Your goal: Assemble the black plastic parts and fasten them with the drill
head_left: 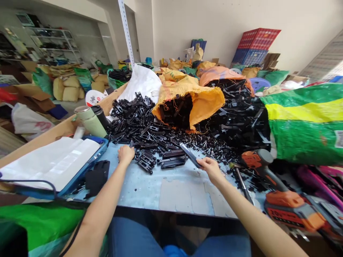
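— What is being held at the worktable (150, 189)?

— A long black plastic strip (189, 155) is gripped by the right hand (211, 168); the fingers are closed around its near end, and the strip is angled up and away to the left, above the table's pale blue top. The left hand (125, 154) is laid at the edge of a heap of black plastic parts (139, 125), its fingers curled down onto the pieces; whether one is actually pinched cannot be told.

— And where is the strip placed among the rest?

— Just beside a few similar flat black pieces (173, 159) that are lying on the table between the two hands. Behind them, small black screws (211, 146) are scattered, and an orange woven sack (193, 98) is seen lying open on its side with more black parts spilled from its mouth.

— What else is seen near the hands?

— An orange cordless drill (270, 182) is laid on the right, close to the right forearm. On the left, a blue tray (88, 166) covered by white sheets is set near the left arm, with a pale green flask (91, 121) behind it. A green and yellow sack (305, 121) is stood at the far right.
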The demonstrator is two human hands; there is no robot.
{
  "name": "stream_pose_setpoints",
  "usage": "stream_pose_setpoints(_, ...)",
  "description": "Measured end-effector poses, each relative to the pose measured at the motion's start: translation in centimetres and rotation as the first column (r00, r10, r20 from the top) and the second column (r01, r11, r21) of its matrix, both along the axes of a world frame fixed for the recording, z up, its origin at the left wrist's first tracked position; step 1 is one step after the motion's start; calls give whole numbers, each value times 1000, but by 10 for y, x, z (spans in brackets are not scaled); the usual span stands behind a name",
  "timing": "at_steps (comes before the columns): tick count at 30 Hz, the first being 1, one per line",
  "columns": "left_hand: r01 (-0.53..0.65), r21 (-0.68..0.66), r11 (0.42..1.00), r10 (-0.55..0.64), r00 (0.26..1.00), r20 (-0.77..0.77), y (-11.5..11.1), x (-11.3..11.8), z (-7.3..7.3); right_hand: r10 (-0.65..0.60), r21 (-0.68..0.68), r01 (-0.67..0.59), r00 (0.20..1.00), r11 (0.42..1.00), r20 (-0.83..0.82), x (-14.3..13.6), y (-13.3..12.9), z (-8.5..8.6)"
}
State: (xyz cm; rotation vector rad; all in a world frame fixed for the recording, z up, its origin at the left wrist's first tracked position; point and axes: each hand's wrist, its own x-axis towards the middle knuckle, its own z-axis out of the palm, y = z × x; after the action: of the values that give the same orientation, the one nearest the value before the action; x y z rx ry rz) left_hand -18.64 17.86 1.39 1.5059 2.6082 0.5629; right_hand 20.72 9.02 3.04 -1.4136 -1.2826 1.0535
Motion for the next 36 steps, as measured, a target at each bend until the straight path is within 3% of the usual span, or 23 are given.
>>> stream_pose_setpoints(2, 8, -21, 1000, -8, 1000, 15, -4, -2, -3, 6, -155, -55, 954, 986, -301, 0, -28, -9)
stream_pose_setpoints(4, 14, -27, 1000, -14, 1000, 20, -13, -5, 0, 49, -243, -181, 884, 953, -465, 0, -52, -12)
stream_pose_setpoints(7, 101, 65, 993, -100, 995, -15, -32, -5, 22, 188, -284, -419, 786, 862, -589, -6, -79, -10)
stream_pose_setpoints(9, 265, 190, 945, -258, 964, -61, -49, 8, 42, 250, -268, -501, 742, 823, -622, -15, -89, -9)
stream_pose_setpoints(11, 484, 233, 844, -479, 874, -83, -72, 35, 60, 260, -238, -506, 726, 829, -637, -25, -94, -12)
stream_pose_setpoints(13, 700, 104, 706, -701, 712, -29, -98, 70, 67, 253, -196, -461, 740, 865, -623, -30, -95, -18)
stream_pose_setpoints(16, 882, -94, 462, -885, 465, 16, -132, 118, 56, 210, -152, -304, 870, 940, -446, -20, -94, -28)
stream_pose_setpoints(18, 905, -100, 414, -908, 418, 28, -146, 135, 41, 162, -113, -187, 966, 976, -200, -4, -94, -32)
stream_pose_setpoints(20, 906, -43, 420, -904, 422, 61, -153, 142, 26, 138, -37, -135, 986, 990, 97, 13, -95, -32)
stream_pose_setpoints(24, 878, 102, 467, -875, 443, 195, -156, 141, 8, 110, 109, -200, 832, 974, 544, 34, -92, -22)
stream_pose_setpoints(29, 764, 282, 580, -805, 485, 343, -159, 142, 4, 192, 58, -416, 534, 908, 824, 36, -86, -6)
stream_pose_setpoints(32, 682, 359, 638, -762, 491, 422, -162, 146, 4, 326, 12, -634, 414, 773, 850, 20, -88, -4)
stream_pose_setpoints(34, 636, 388, 667, -736, 482, 475, -166, 151, 6, 428, 3, -707, 431, 707, 795, 2, -88, -7)
stream_pose_setpoints(36, 598, 419, 683, -721, 458, 520, -171, 158, 10, 452, 46, -623, 615, 781, 647, -16, -85, -9)
